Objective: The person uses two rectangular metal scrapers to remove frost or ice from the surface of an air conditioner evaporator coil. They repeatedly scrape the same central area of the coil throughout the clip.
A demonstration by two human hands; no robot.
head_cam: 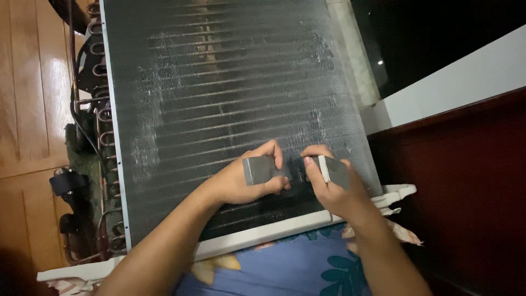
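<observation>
Both: left hand [241, 183], right hand [329, 186] gripping grey tool [260, 170].

We look down on a large finned coil panel [230, 109] lying tilted across the view, its fins dusty and scuffed in pale patches. At about five o'clock on the panel our left hand [241, 181] pinches a flat grey piece [258, 170] against the fins, and our right hand [334, 186], just beside it, pinches a second grey piece [334, 171]. Copper tube bends [101, 137] run along the panel's nine o'clock edge. Blue floral cloth [285, 271] lies at six o'clock, wooden floor [27, 98] at nine.
</observation>
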